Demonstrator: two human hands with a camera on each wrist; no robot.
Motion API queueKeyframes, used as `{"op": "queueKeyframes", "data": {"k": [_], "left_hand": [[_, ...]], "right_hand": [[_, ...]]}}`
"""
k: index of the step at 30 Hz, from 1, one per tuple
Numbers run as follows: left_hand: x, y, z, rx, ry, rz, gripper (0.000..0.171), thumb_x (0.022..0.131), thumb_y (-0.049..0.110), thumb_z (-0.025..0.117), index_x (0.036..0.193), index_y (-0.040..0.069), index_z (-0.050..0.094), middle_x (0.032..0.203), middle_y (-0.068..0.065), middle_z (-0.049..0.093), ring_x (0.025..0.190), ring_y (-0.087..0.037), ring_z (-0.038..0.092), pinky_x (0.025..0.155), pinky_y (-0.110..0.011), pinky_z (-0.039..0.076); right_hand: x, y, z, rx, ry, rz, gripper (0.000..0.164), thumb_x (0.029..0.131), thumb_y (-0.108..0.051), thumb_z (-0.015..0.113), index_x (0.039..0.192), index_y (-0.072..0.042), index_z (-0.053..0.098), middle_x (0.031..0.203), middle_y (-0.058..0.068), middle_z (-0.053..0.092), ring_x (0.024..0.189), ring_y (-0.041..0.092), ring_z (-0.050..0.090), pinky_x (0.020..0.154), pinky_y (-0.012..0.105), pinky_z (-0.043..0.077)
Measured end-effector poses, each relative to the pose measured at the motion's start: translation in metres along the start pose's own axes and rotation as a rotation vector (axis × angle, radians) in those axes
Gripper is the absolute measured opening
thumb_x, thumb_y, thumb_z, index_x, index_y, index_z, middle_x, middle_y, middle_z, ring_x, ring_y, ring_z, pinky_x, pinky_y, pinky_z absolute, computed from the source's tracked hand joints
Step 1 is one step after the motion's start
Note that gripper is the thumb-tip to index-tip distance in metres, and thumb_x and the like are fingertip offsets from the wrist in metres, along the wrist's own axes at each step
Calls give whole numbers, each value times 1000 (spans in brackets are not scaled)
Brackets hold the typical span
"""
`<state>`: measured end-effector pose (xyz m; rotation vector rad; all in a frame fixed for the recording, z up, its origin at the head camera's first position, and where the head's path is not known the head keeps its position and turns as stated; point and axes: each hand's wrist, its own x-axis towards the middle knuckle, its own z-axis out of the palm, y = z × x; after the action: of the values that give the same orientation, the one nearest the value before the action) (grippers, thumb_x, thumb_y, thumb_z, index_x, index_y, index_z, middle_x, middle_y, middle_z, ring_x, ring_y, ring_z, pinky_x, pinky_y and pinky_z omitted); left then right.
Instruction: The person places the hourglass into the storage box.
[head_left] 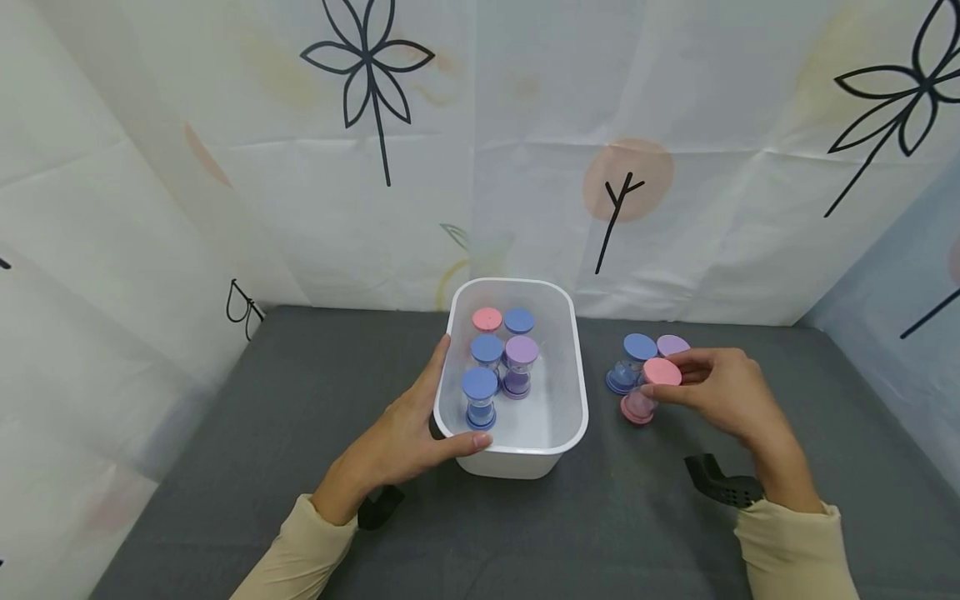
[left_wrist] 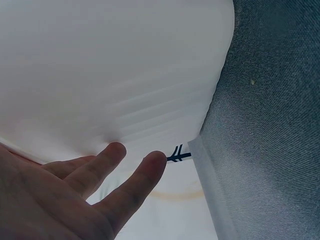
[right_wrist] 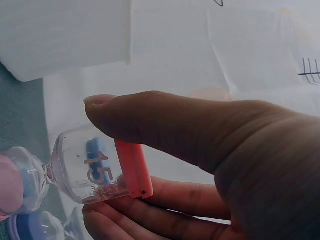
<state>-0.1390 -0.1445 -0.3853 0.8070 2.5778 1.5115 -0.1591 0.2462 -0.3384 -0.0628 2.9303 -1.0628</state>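
Observation:
My left hand holds a white plastic bin at its near left corner. The thumb lies over the near rim, and the fingers press the outer side wall. Inside the bin several sand timers stand upright: a pink one, blue ones and a purple one. Right of the bin, my right hand pinches a pink sand timer by its top cap, thumb against fingers. Its glass is marked 15. Whether its base touches the table cannot be told.
Close behind the pinched timer stand a blue sand timer and a purple-capped one, partly hidden by the hand. A dark grey cloth covers the table. A white patterned curtain hangs along its back edge.

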Motion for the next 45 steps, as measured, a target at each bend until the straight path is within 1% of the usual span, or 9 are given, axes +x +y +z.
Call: {"op": "queueKeyframes", "data": {"k": [4, 11, 16, 23, 26, 33, 37, 42, 45], "left_hand": [[0, 0, 0, 1, 0, -6, 119, 83, 45, 83, 161, 43, -6, 164, 6, 26, 132, -14, 48, 105, -55, 40], [-1, 1, 0, 2, -2, -15, 118, 83, 45, 83, 161, 43, -6, 164, 6, 26, 133, -14, 47, 106, -55, 39], [-1, 1, 0, 1, 0, -13, 118, 83, 45, 83, 161, 43, -6, 164, 6, 25, 133, -15, 46, 106, -56, 39], [0, 0, 0, 4, 0, -11, 119, 83, 45, 83, 161, 43, -7, 164, 5, 27, 132, -15, 48, 105, -56, 40], [0, 0, 0, 3, -2, -12, 119, 83, 45, 83, 161, 43, -7, 163, 6, 27, 131, -15, 49, 104, -56, 41], [-1, 0, 0, 0, -3, -14, 119, 83, 45, 83, 161, 43, -7, 163, 6, 28, 131, -15, 49, 104, -57, 41], [-1, 0, 0, 5, 2, -18, 118, 83, 46, 83, 161, 43, -6, 163, 7, 27, 133, -15, 47, 106, -58, 39], [-1, 1, 0, 24, 9, -21, 118, 82, 48, 83, 161, 44, -6, 163, 14, 23, 135, -13, 45, 107, -56, 38], [-1, 1, 0, 29, 10, -20, 119, 83, 48, 83, 161, 43, -6, 163, 16, 23, 134, -13, 45, 106, -56, 38]], "right_hand": [[-5, -5, -7, -2, 18, -8, 73, 77, -48, 88, 126, 2, 68, 107, 15, 75, 96, 23, 71, 75, 30, 52], [-17, -15, -17, 38, 44, -5, 69, 78, -47, 88, 126, -2, 68, 110, 13, 74, 86, 0, 68, 71, 19, 49], [-25, -21, -21, 61, 105, -17, 66, 77, -46, 88, 125, -5, 70, 110, 13, 74, 83, -7, 66, 69, 16, 49], [-34, -29, -20, 153, 242, -102, 49, 76, -33, 92, 116, -10, 75, 100, -12, 73, 84, -7, 68, 66, 16, 51], [-35, -33, -17, 196, 311, -157, 46, 75, -23, 93, 114, -8, 76, 97, -17, 73, 85, -6, 68, 67, 13, 50], [-37, -44, -9, 312, 397, -258, 44, 70, -4, 94, 111, -6, 76, 97, -9, 75, 85, 3, 71, 72, 13, 51], [-37, -52, -4, 393, 424, -352, 46, 68, 9, 90, 111, 2, 75, 98, -2, 76, 86, 9, 71, 76, 16, 53], [-37, -60, 2, 618, 444, -441, 46, 66, 21, 84, 109, 12, 72, 97, 7, 76, 87, 16, 71, 81, 20, 53], [-35, -63, 6, 759, 444, -536, 45, 64, 26, 81, 108, 18, 69, 96, 14, 75, 87, 20, 71, 84, 22, 53]]}}
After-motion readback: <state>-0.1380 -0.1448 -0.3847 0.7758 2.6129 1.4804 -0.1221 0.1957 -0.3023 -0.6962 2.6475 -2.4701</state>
